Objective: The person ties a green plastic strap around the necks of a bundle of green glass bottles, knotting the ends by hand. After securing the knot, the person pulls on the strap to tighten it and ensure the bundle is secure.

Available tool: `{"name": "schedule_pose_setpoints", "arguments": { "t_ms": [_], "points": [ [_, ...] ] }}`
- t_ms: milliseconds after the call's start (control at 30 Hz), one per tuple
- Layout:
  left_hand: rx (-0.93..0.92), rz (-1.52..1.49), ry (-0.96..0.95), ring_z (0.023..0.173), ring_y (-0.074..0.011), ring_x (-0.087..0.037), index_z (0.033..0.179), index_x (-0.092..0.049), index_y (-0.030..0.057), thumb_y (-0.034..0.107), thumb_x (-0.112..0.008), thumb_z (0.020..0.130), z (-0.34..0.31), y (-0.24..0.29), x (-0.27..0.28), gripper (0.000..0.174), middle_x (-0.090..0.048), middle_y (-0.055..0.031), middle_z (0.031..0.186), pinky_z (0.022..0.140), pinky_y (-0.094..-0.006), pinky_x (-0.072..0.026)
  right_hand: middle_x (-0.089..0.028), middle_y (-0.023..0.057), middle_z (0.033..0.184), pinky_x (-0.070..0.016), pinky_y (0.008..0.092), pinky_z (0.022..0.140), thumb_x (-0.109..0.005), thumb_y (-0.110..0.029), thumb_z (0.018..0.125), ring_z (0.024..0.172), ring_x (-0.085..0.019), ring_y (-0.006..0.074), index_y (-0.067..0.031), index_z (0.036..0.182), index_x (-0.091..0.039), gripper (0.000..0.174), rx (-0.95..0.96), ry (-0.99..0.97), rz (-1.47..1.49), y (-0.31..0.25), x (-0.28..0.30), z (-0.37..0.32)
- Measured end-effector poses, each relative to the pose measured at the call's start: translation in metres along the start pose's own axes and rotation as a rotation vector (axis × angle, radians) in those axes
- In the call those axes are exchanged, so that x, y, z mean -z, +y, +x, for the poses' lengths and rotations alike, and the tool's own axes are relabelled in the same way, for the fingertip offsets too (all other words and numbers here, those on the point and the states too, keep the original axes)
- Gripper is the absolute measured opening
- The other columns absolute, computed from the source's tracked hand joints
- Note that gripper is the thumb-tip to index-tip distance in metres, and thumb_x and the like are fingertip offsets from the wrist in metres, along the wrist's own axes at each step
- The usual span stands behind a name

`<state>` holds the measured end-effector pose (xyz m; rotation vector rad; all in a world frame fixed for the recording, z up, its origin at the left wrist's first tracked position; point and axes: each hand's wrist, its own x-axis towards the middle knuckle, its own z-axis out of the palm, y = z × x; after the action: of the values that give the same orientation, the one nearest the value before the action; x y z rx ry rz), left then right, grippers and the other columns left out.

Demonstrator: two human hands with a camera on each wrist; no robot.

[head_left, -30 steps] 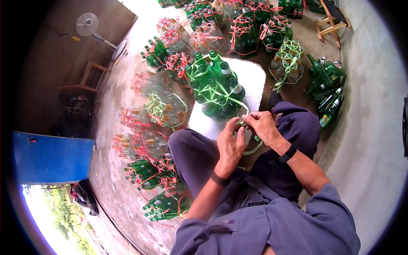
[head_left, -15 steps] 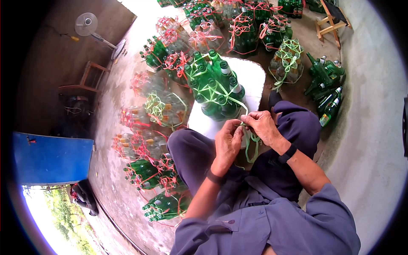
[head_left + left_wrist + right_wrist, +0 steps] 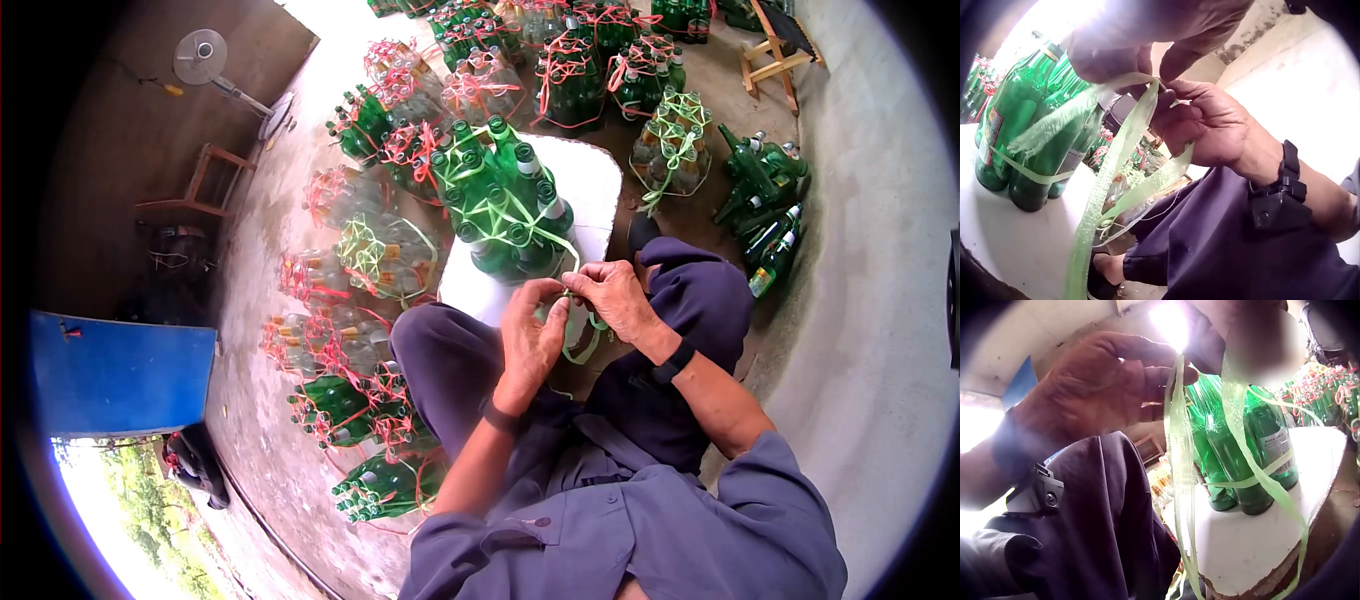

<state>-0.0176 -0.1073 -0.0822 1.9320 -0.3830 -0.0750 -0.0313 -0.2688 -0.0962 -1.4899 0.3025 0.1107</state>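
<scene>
My left hand (image 3: 532, 338) and right hand (image 3: 618, 302) meet close together above my lap. Between thumb and fingers, the left pinches a flat pale-green plastic strip (image 3: 1179, 437). The right hand pinches the same strip near a gathered spot, partly hidden behind fingers in the head view. Loose lengths of strip (image 3: 1110, 169) dangle beneath both hands. One length runs up to a bundle of green glass bottles (image 3: 525, 262), which stands upright just beyond the hands on a white-topped stand (image 3: 595, 190). Green strip criss-crosses the bottle necks and also circles the bodies.
Many bundles of clear and green bottles (image 3: 385, 485) in red or green strip cover the floor to the left and beyond. Loose green bottles (image 3: 765, 190) lie by the right wall. A folding stool (image 3: 775, 60), a fan (image 3: 202, 58) and a blue panel (image 3: 125, 375) stand farther off.
The dangling strip has swung from low beneath the hands into a loop between them. My left hand has shifted slightly left, its fingers closing in on the strip. The bottle bundle stays put.
</scene>
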Motion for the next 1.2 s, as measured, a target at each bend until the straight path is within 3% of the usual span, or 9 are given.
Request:
{"name": "schedule_pose_setpoints", "arguments": {
  "t_ms": [33,433,967,1067,1133,1200],
  "points": [
    [0.064,-0.099,-0.052,0.095,-0.0167,-0.063,0.107,-0.064,-0.0012,0.010,-0.065,0.089,0.000,0.002,0.001,0.021,-0.068,-0.0091,0.100,0.086,-0.0306,-0.0498,-0.063,0.0001,0.063,-0.0405,0.0243,0.054,-0.071,-0.025,0.093,0.060,-0.051,0.0042,0.0023,0.076,-0.071,0.032,-0.006,-0.001,0.024,0.000,0.000,0.000],
    [0.193,-0.192,-0.048,0.087,-0.0113,-0.063,0.103,-0.063,-0.0029,0.007,-0.066,0.089,0.001,0.005,-0.001,0.017,-0.069,-0.0072,0.094,0.079,-0.0270,-0.0507,-0.062,-0.0009,0.063,-0.0396,0.0235,0.054,-0.070,-0.024,0.094,0.060,-0.050,0.0035,0.0016,0.075,-0.071,0.031,-0.019,-0.018,0.064,-0.002,0.000,-0.001],
    [0.191,-0.137,-0.086,0.085,-0.0121,-0.061,0.102,-0.065,-0.0028,0.010,-0.065,0.089,0.006,0.010,0.006,0.018,-0.067,-0.0060,0.090,0.079,-0.0280,-0.0499,-0.062,-0.0010,0.064,-0.0383,0.0241,0.053,-0.069,-0.021,0.093,0.059,-0.049,0.0040,0.0012,0.076,-0.070,0.028,-0.010,0.010,-0.014,-0.003,0.002,-0.001],
    [0.236,-0.166,-0.015,0.086,-0.0123,-0.061,0.103,-0.066,-0.0017,0.011,-0.067,0.088,0.008,0.009,0.005,0.020,-0.067,-0.0061,0.094,0.081,-0.0282,-0.0492,-0.062,-0.0009,0.064,-0.0377,0.0241,0.052,-0.068,-0.020,0.093,0.058,-0.049,0.0039,0.0006,0.073,-0.069,0.028,0.021,0.046,-0.017,0.000,0.003,0.001],
    [-0.040,0.051,0.192,0.089,-0.0147,-0.060,0.103,-0.067,-0.0001,0.011,-0.070,0.086,0.015,0.005,0.012,0.020,-0.067,-0.0068,0.099,0.084,-0.0298,-0.0481,-0.062,-0.0009,0.064,-0.0375,0.0241,0.052,-0.068,-0.019,0.093,0.058,-0.049,0.0039,0.0004,0.072,-0.068,0.029,0.033,0.054,-0.018,0.004,0.004,0.001],
    [-0.216,0.290,0.268,0.104,-0.0251,-0.057,0.109,-0.065,0.0031,0.009,-0.074,0.082,0.027,0.007,0.023,0.029,-0.066,-0.0104,0.110,0.096,-0.0363,-0.0433,-0.061,-0.0017,0.063,-0.0368,0.0235,0.051,-0.068,-0.018,0.093,0.056,-0.048,0.0036,-0.0003,0.071,-0.066,0.029,0.013,0.108,0.056,0.003,0.004,0.001]
  ]
}}
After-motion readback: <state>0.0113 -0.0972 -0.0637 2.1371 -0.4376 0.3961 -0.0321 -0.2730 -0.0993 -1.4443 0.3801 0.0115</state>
